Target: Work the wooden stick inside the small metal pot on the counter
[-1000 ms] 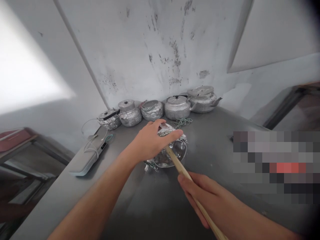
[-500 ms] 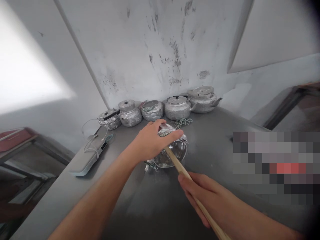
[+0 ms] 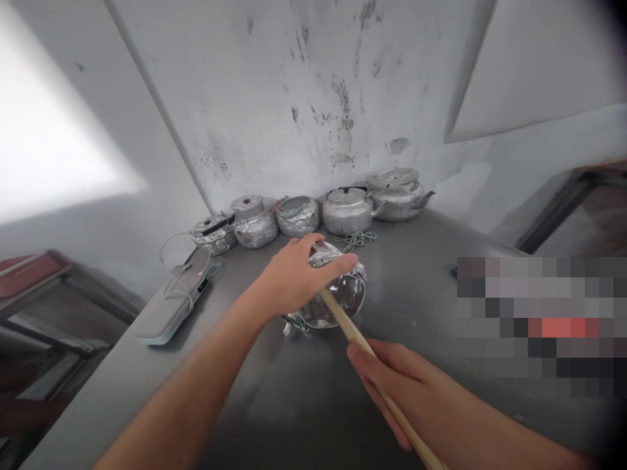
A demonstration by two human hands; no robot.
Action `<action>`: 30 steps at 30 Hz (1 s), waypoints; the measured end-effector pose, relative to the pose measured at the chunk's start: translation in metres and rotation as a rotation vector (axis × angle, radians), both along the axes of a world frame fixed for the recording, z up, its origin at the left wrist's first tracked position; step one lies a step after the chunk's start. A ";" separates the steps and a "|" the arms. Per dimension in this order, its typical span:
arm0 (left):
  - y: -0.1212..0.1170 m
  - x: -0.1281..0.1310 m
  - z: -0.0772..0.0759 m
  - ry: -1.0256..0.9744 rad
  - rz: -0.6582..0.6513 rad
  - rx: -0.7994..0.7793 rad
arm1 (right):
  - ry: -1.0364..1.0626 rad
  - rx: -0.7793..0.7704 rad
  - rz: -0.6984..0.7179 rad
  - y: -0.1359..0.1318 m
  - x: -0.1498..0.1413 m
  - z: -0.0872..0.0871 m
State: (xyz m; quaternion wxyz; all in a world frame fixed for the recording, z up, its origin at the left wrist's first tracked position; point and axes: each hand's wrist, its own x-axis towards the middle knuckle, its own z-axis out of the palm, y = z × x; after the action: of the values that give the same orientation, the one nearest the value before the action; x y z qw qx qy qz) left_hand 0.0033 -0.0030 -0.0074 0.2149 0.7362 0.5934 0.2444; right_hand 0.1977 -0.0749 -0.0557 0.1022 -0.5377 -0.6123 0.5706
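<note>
A dented, shiny aluminium pot (image 3: 351,295) lies on the table with its round mouth turned towards me. My left hand (image 3: 298,271) grips its upper left side, thumb and fingers spread around the wall. Patterned cord (image 3: 298,322) shows at the pot's lower left edge, and more of it appears under my left hand. In my right hand (image 3: 392,378) is a pale wooden stick (image 3: 345,321), with the fingers wrapped around its shaft. The stick's far end reaches the pot's mouth under my left thumb, where its tip is hidden.
Several dented aluminium kettles (image 3: 347,212) stand in a row along the wall. A coil of patterned cord (image 3: 356,241) lies in front of them. To the left, a grey power bank (image 3: 171,313) with a cable rests on the metal table (image 3: 274,405). Stools flank the table.
The wooden stick's far end has shifted slightly left across the pot's mouth, and my right hand has moved slightly with it. My left hand stays on the pot.
</note>
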 end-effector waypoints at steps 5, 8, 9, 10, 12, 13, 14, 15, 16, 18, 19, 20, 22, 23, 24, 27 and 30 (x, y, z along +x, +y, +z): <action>0.000 0.001 0.000 0.010 0.003 -0.009 | 0.001 -0.010 -0.007 0.002 -0.001 -0.001; -0.001 0.001 0.000 0.011 -0.002 -0.002 | 0.027 -0.006 -0.032 0.001 -0.001 -0.001; -0.001 0.001 0.000 0.011 -0.006 -0.005 | 0.035 0.009 -0.043 0.001 -0.001 -0.001; 0.000 0.000 0.000 0.011 -0.007 -0.008 | 0.036 0.019 -0.045 0.001 0.000 -0.001; 0.000 0.000 0.000 0.005 -0.006 -0.008 | 0.011 0.016 -0.038 0.000 0.000 -0.001; 0.000 0.000 0.000 0.001 -0.005 -0.007 | 0.002 0.014 -0.031 0.001 0.000 -0.001; 0.000 0.000 -0.001 -0.004 -0.005 -0.006 | -0.001 0.012 -0.031 0.001 0.000 0.000; 0.000 -0.001 -0.001 -0.008 -0.006 -0.007 | 0.001 0.014 -0.034 0.001 0.000 0.000; 0.000 -0.001 -0.001 -0.011 -0.010 -0.010 | 0.010 0.027 -0.039 0.001 -0.001 0.001; 0.001 -0.001 -0.002 -0.012 -0.014 -0.012 | 0.020 0.065 -0.049 0.002 -0.001 0.002; 0.001 -0.002 -0.002 -0.012 -0.016 -0.010 | 0.022 0.075 -0.055 0.002 -0.001 0.002; 0.001 -0.002 -0.002 -0.014 -0.017 -0.008 | 0.027 0.081 -0.064 0.004 -0.001 0.002; 0.001 -0.002 -0.003 -0.021 -0.017 -0.005 | 0.046 0.072 -0.072 0.006 0.000 0.000; 0.001 -0.002 -0.003 -0.023 -0.016 -0.003 | 0.051 0.066 -0.076 0.008 0.000 -0.001; 0.001 -0.002 -0.003 -0.025 -0.014 -0.002 | 0.052 0.062 -0.078 0.009 0.001 -0.001; 0.000 -0.001 -0.002 -0.017 -0.009 -0.003 | 0.034 0.082 -0.084 0.012 0.001 -0.001; 0.000 -0.002 -0.002 -0.016 -0.008 -0.014 | 0.034 0.091 -0.091 0.012 0.001 -0.001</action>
State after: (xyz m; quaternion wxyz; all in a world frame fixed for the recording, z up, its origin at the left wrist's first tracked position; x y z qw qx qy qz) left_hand 0.0014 -0.0028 -0.0092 0.2258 0.7350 0.5905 0.2451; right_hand 0.1986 -0.0632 -0.0570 0.1628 -0.5502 -0.6107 0.5457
